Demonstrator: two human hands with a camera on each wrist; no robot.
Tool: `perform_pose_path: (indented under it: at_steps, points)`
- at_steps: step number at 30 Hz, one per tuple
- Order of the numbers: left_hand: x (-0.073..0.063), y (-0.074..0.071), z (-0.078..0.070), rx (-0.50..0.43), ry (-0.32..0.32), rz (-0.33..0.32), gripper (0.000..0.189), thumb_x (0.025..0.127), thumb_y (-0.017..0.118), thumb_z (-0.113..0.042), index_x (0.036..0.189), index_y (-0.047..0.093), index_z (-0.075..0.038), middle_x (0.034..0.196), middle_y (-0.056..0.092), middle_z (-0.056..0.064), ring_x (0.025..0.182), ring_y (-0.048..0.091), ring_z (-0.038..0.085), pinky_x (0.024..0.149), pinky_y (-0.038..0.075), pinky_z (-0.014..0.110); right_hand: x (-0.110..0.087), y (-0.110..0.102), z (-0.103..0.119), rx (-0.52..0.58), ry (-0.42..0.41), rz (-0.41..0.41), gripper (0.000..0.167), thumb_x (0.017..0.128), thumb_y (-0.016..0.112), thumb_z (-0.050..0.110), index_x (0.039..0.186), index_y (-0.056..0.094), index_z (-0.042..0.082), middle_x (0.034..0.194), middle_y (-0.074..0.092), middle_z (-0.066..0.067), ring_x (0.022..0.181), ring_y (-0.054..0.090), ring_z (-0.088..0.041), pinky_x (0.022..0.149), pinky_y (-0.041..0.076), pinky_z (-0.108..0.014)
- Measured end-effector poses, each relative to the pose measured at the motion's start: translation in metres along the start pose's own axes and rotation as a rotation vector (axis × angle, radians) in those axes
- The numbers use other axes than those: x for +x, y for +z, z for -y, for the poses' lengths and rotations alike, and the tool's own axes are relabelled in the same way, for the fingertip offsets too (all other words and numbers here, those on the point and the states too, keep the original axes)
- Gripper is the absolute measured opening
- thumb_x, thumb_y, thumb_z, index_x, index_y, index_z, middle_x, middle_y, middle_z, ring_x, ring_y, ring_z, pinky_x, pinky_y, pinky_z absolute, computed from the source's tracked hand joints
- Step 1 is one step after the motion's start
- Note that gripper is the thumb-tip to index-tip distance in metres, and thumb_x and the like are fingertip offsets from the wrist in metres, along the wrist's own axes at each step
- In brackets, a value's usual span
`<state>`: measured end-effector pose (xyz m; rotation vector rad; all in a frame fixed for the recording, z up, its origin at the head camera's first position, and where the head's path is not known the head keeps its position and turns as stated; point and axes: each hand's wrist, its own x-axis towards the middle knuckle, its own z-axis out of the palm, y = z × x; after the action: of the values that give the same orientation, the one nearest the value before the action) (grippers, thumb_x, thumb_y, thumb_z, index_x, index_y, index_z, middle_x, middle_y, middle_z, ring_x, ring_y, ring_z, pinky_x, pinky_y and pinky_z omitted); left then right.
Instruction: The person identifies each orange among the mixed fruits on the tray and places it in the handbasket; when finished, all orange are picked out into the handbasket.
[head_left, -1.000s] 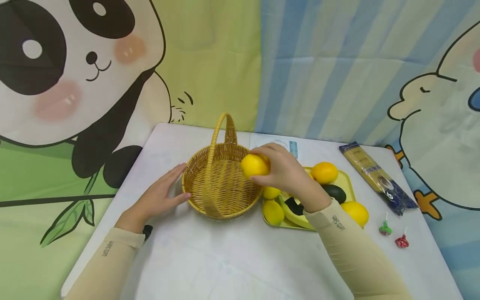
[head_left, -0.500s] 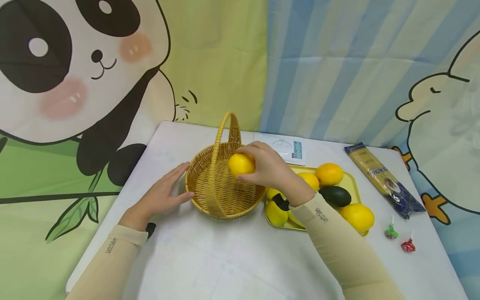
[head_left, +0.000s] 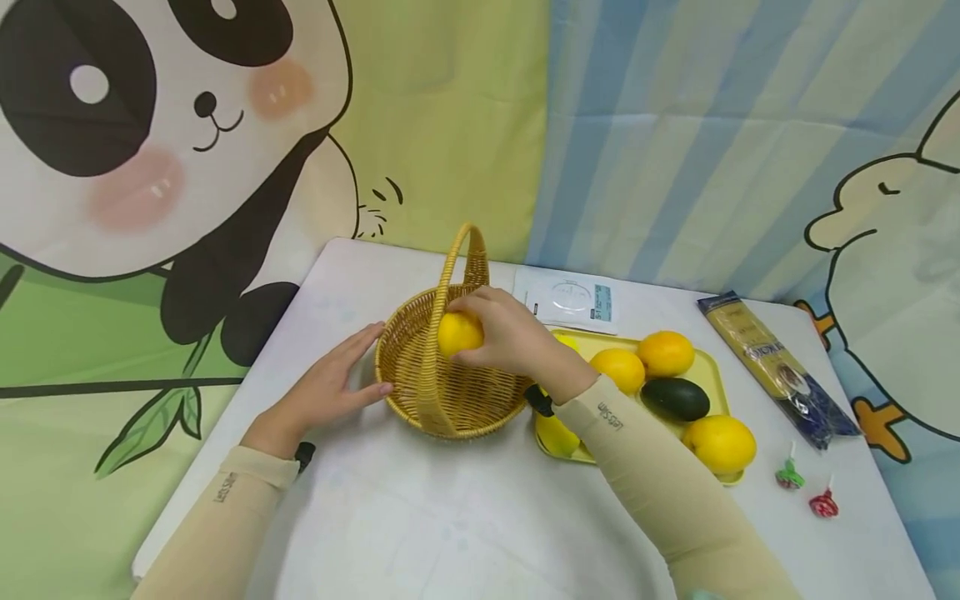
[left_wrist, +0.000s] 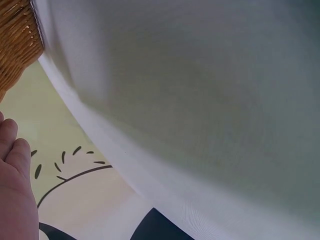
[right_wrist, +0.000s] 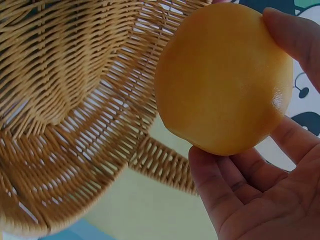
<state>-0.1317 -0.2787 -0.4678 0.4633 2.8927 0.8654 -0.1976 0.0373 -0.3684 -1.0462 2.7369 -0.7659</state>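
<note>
My right hand [head_left: 513, 337] grips a round yellow fruit [head_left: 458, 335] and holds it above the wicker basket [head_left: 480, 404], close to the arched handle [head_left: 429, 379]. In the right wrist view, thumb and fingertips clasp the smooth, orange-yellow fruit [right_wrist: 222, 80] from its sides, with the woven wall [right_wrist: 75, 85] behind. My left hand [head_left: 322, 392] lies against the basket's left side, fingers extended and thumb at the rim. In the left wrist view, only part of this hand [left_wrist: 17, 185] shows, just below the wicker edge [left_wrist: 20, 35].
Right of the basket, a yellow tray [head_left: 711, 375] carries several yellow fruits and a dark green avocado [head_left: 675, 399]; my forearm covers part of it. Behind lies a white packet [head_left: 570, 297]. Farther right are a gold-and-blue packet [head_left: 776, 367], a green lollipop [head_left: 789, 476] and a red lollipop [head_left: 824, 503].
My right hand has carried the yellow fruit leftward from the basket's right rim to beside the handle. The left hand keeps its place at the basket; the whole view has shifted slightly.
</note>
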Motion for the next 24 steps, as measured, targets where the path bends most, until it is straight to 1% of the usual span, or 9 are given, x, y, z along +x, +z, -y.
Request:
perform_pose_path:
  at_steps: [5,7,9,11,13,15,17,21,24]
  points:
    - [-0.001,-0.001,-0.001,-0.013,0.004,-0.001,0.102,0.090,0.074,-0.061,0.169,0.019,-0.028,0.176,0.023,0.002,0.161,0.026,0.033,0.127,0.028,0.063,0.010,0.009,0.002,-0.045,-0.003,0.029,0.071,0.080,0.090,0.040,0.141,0.065,0.015,0.140,0.063,-0.007,0.125,0.058,-0.024,0.101,0.056,-0.038]
    - [-0.001,-0.001,-0.001,-0.015,0.005,0.000,0.102,0.090,0.074,-0.061,0.169,0.019,-0.028,0.176,0.023,0.002,0.162,0.026,0.033,0.128,0.028,0.063,0.015,0.013,0.002,-0.065,-0.010,0.039,0.063,0.080,0.090,0.040,0.132,0.069,0.013,0.137,0.065,-0.007,0.122,0.059,-0.023,0.099,0.055,-0.036]
    - [-0.001,-0.001,-0.001,-0.012,0.001,0.003,0.102,0.091,0.073,-0.062,0.169,0.018,-0.029,0.176,0.023,0.001,0.162,0.026,0.032,0.128,0.028,0.063,0.020,0.017,0.002,-0.068,-0.024,0.046,0.053,0.080,0.090,0.038,0.121,0.072,0.010,0.130,0.067,-0.007,0.114,0.061,-0.022,0.092,0.057,-0.034]
    - [-0.001,-0.001,-0.002,-0.010,-0.004,0.005,0.102,0.090,0.073,-0.063,0.169,0.018,-0.029,0.176,0.022,0.001,0.162,0.025,0.032,0.128,0.028,0.062,0.024,0.022,0.003,-0.058,-0.038,0.048,0.049,0.080,0.089,0.035,0.119,0.073,0.010,0.129,0.068,-0.006,0.111,0.061,-0.020,0.090,0.057,-0.031]
    - [-0.001,-0.002,-0.003,-0.011,-0.008,0.007,0.102,0.091,0.072,-0.064,0.169,0.017,-0.030,0.176,0.022,0.000,0.162,0.025,0.031,0.128,0.027,0.062,0.028,0.027,0.003,-0.039,-0.054,0.052,0.052,0.080,0.089,0.032,0.123,0.073,0.009,0.130,0.069,-0.006,0.113,0.062,-0.020,0.095,0.056,-0.031]
    - [-0.001,-0.002,-0.003,-0.010,-0.007,0.008,0.102,0.091,0.072,-0.063,0.169,0.017,-0.029,0.176,0.022,0.000,0.162,0.025,0.031,0.129,0.027,0.061,0.032,0.032,0.004,-0.024,-0.065,0.062,0.062,0.079,0.090,0.031,0.135,0.070,0.010,0.135,0.068,-0.007,0.120,0.061,-0.021,0.105,0.054,-0.032]
    - [-0.001,-0.002,-0.004,-0.010,-0.007,0.009,0.101,0.091,0.072,-0.063,0.169,0.017,-0.029,0.176,0.022,0.000,0.162,0.025,0.031,0.129,0.028,0.061,0.036,0.036,0.005,-0.013,-0.083,0.078,0.066,0.080,0.090,0.030,0.139,0.067,0.010,0.136,0.068,-0.007,0.124,0.060,-0.022,0.111,0.050,-0.035]
    - [-0.002,-0.001,-0.004,-0.010,-0.005,0.007,0.100,0.092,0.071,-0.063,0.169,0.018,-0.028,0.176,0.022,0.000,0.162,0.026,0.030,0.129,0.028,0.060,0.044,0.045,0.006,-0.009,-0.113,0.106,0.064,0.081,0.090,0.028,0.137,0.067,0.010,0.128,0.072,-0.005,0.112,0.063,-0.019,0.102,0.054,-0.032]
    - [-0.003,0.000,-0.004,-0.010,-0.012,0.006,0.100,0.092,0.072,-0.063,0.169,0.018,-0.028,0.176,0.023,0.000,0.162,0.026,0.031,0.129,0.028,0.060,0.048,0.050,0.007,-0.015,-0.091,0.137,0.063,0.082,0.088,0.030,0.138,0.066,0.012,0.128,0.072,-0.002,0.108,0.063,-0.017,0.096,0.056,-0.030]
